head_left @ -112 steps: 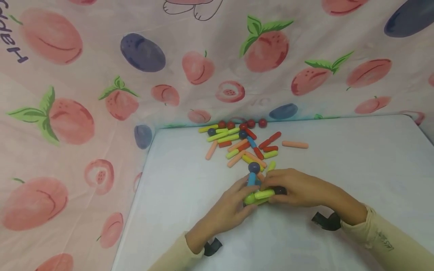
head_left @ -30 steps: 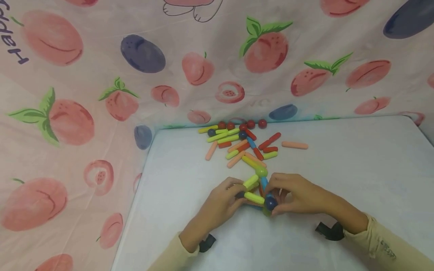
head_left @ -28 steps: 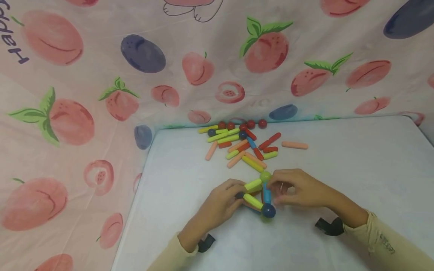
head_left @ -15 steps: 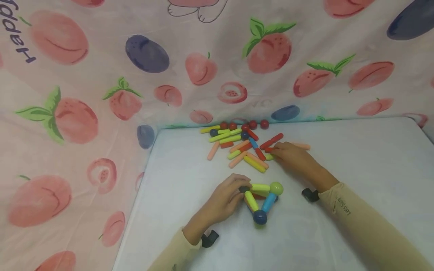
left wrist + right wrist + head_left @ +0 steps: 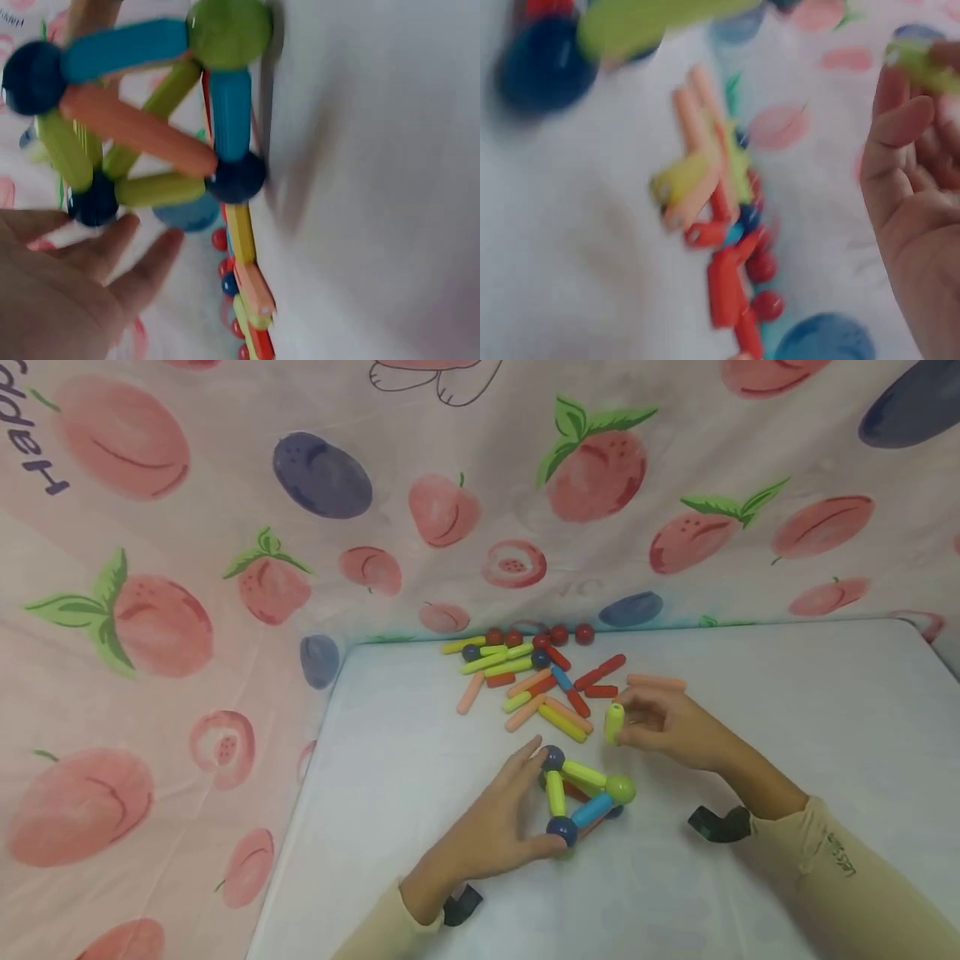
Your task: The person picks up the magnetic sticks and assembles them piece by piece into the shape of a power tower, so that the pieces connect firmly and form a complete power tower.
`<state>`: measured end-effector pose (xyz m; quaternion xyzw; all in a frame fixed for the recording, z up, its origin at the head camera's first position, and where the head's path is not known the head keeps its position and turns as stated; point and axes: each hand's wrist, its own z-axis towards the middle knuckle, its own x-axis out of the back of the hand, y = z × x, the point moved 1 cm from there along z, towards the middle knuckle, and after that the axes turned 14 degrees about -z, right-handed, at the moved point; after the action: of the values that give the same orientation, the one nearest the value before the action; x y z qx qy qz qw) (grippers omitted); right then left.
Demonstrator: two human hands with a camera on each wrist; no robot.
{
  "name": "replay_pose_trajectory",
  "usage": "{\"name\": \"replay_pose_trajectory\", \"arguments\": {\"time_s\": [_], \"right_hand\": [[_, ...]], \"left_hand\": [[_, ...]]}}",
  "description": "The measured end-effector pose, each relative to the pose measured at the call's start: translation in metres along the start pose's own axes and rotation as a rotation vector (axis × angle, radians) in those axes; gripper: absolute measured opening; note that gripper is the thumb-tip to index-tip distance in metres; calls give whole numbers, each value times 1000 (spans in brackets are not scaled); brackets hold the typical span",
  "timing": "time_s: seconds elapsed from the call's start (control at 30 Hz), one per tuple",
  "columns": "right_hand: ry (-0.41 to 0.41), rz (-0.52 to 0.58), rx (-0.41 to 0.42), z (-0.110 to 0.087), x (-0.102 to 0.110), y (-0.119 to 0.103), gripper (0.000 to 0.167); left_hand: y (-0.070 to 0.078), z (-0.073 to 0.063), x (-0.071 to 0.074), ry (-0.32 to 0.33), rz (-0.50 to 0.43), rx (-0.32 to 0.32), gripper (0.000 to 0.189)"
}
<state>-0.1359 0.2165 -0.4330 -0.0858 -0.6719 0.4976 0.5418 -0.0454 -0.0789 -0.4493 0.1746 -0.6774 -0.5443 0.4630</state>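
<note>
A frame of magnetic rods and balls (image 5: 593, 811) stands on the white table in front of me. It joins dark blue and green balls with yellow-green, blue and orange rods. My left hand (image 5: 491, 827) is spread along its left side, thumb at the lower blue ball (image 5: 562, 832) and fingertips by the upper one (image 5: 552, 757). Fairly straight fingers (image 5: 146, 274) show beside a blue ball (image 5: 93, 199) in the left wrist view. Right of the frame and above it, my right hand (image 5: 667, 727) pinches a short yellow-green magnetic rod (image 5: 614, 723), one end facing up.
Behind the frame lies a loose pile of rods (image 5: 528, 681) in red, orange, yellow and blue, with blue balls among them. Several red balls (image 5: 558, 634) line the back edge against a fruit-print cloth (image 5: 480, 485). One orange rod (image 5: 656, 682) lies right of the pile.
My right hand left the frame, reached to the pile and came back with a yellow-green rod. My left hand has spread from the blue ball along the frame, which has turned.
</note>
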Motion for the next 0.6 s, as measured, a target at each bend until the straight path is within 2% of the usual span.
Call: {"name": "replay_pose_trajectory", "arguments": {"time_s": [0.07, 0.1, 0.13, 0.2, 0.37, 0.53, 0.6], "right_hand": [[-71, 131, 143, -9, 1, -9, 25], [-107, 152, 212, -13, 1, -11, 29], [-148, 167, 260, -15, 1, -13, 31], [-202, 145, 293, -19, -1, -16, 32], [-200, 20, 226, -20, -5, -18, 29], [-223, -26, 226, -16, -2, -10, 31], [-186, -76, 173, -11, 1, 0, 29]], "left_hand": [[1, -1, -6, 0, 68, -11, 116], [2, -1, -10, 8, 86, -11, 123], [2, -1, -13, 21, 98, -13, 126], [2, 0, -16, 46, 141, -29, 127], [1, 2, -16, 63, 156, -62, 114], [-1, 4, -10, 43, 32, -43, 105], [-2, 4, -7, 58, -25, -28, 102]]}}
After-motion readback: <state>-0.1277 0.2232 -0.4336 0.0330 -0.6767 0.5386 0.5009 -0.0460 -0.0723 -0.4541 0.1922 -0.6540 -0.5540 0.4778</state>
